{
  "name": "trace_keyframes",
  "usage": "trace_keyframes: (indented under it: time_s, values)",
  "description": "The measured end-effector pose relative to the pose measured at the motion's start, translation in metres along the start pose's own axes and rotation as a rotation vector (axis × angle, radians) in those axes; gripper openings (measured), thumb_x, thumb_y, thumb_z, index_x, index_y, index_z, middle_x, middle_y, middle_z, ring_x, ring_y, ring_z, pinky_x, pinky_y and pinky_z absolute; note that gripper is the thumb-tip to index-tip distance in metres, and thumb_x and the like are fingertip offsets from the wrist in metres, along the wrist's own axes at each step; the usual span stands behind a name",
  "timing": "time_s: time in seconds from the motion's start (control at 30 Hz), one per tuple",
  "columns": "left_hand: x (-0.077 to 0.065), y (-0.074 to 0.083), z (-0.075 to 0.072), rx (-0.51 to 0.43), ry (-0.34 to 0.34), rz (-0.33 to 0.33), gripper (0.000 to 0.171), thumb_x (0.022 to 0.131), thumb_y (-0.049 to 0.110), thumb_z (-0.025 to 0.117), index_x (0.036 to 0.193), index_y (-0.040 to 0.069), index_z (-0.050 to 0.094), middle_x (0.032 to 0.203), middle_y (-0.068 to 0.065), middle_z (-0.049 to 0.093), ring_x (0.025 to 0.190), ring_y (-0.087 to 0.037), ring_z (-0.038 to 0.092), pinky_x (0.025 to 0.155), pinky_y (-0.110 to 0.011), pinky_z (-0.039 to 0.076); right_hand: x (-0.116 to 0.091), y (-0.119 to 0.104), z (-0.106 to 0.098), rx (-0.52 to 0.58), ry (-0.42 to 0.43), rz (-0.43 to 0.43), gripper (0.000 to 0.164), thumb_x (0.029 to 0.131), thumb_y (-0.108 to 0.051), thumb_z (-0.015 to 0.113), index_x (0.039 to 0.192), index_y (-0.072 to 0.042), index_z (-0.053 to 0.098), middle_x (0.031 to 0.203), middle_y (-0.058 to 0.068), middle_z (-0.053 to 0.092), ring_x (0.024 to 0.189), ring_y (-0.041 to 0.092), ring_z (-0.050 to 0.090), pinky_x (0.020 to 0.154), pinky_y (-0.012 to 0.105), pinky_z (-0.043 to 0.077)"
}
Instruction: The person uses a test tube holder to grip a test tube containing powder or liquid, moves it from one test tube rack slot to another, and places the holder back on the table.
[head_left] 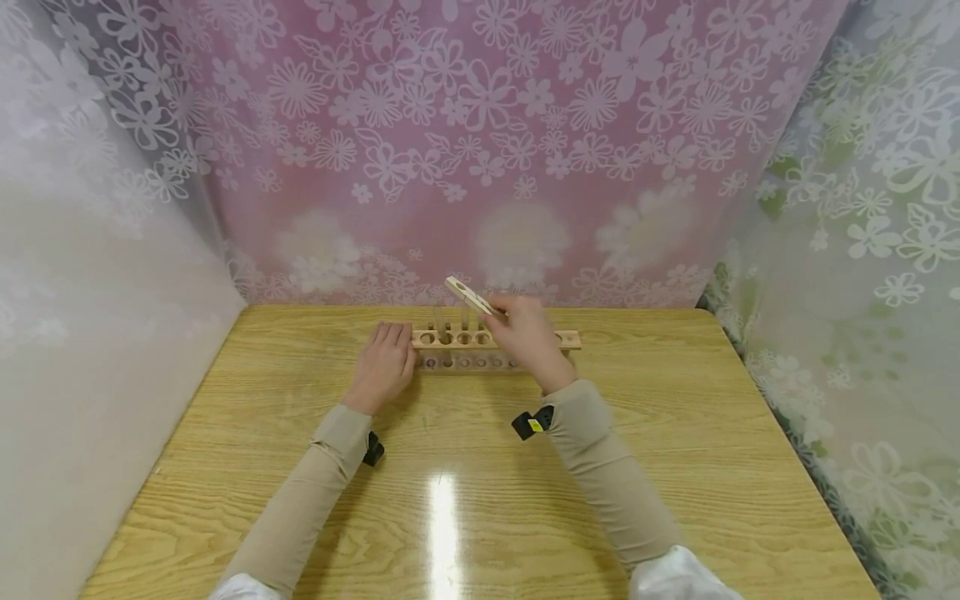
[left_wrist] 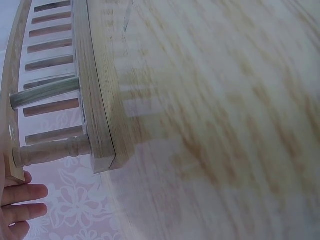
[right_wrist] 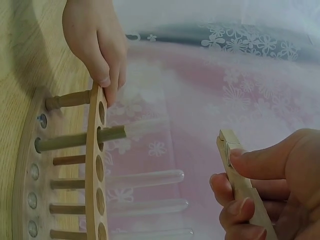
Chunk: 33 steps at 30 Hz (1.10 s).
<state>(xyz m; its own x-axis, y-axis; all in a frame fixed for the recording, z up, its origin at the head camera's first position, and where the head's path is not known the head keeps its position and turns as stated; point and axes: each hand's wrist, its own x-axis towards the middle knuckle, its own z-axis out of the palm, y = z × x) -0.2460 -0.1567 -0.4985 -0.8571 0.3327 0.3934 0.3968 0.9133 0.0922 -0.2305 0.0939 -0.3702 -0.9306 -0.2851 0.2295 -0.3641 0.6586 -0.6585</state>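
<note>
One rack [head_left: 474, 345]: middle of the head view.
Left hand [head_left: 384, 367]: pinches the rack's end, likely to keep it still.
Right hand [head_left: 527, 337]: fingers curled snugly round a wooden clip [right_wrist: 241, 185].

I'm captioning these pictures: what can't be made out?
Head: part of the long pale wooden rack, behind the right hand.
Left wrist: most of the left hand, beyond the left edge.
Right wrist: lower end of the slim pale wooden clip, beyond the bottom edge.
Right wrist: contents of greenish cylindrical tube, blurred.

The head view looks down; close wrist views share the rack [right_wrist: 91, 165].
</note>
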Motion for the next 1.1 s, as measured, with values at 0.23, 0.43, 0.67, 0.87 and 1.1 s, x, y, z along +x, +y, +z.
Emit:
trace_keyframes:
  time_s: [0.23,0.43,0.67,0.87,1.1]
  values:
    - [0.0,0.001,-0.001,0.007,0.007,0.0,0.043,0.105,0.017,0.037,0.137,-0.007,0.054,0.129,-0.022,0.058,0.124,-0.036,0.051,0.12,-0.044,0.026,0.004,-0.005,0.008,-0.051,-0.02,-0.013,0.023,0.098,-0.016,0.064,0.117,-0.007,0.074,0.085,0.007,0.07,0.051,0.015,0.051,0.041,0.027,0.04]
    - [0.0,0.001,-0.001,0.012,0.026,0.011,0.042,0.104,0.017,0.04,0.136,-0.007,0.055,0.128,-0.022,0.058,0.123,-0.037,0.052,0.119,-0.045,0.028,0.006,-0.006,0.012,-0.085,-0.029,-0.026,0.015,0.098,-0.015,0.065,0.106,-0.009,0.076,0.072,0.004,0.064,0.049,0.015,0.049,0.04,0.025,0.038]
    - [-0.001,0.001,-0.002,0.018,0.015,0.011,0.042,0.104,0.016,0.041,0.136,-0.007,0.055,0.128,-0.023,0.058,0.123,-0.037,0.053,0.119,-0.045,0.028,0.008,-0.002,0.018,-0.075,-0.033,-0.06,0.014,0.098,-0.013,0.064,0.092,-0.008,0.075,0.067,0.003,0.059,0.048,0.014,0.042,0.041,0.023,0.032]
    - [-0.001,0.002,-0.003,0.012,0.036,0.017,0.041,0.104,0.015,0.041,0.134,-0.008,0.055,0.126,-0.023,0.059,0.121,-0.037,0.053,0.118,-0.046,0.03,0.009,-0.004,0.02,-0.1,-0.037,-0.055,0.016,0.098,-0.014,0.064,0.1,-0.007,0.078,0.069,0.003,0.063,0.047,0.014,0.04,0.041,0.023,0.03]
    - [-0.002,0.002,-0.001,0.018,0.065,0.031,0.038,0.103,0.013,0.045,0.131,-0.008,0.058,0.123,-0.023,0.06,0.118,-0.038,0.055,0.117,-0.046,0.032,0.01,-0.006,0.024,-0.169,-0.027,-0.064,0.018,0.099,-0.015,0.063,0.091,-0.009,0.078,0.068,0.003,0.063,0.047,0.013,0.04,0.043,0.024,0.029]
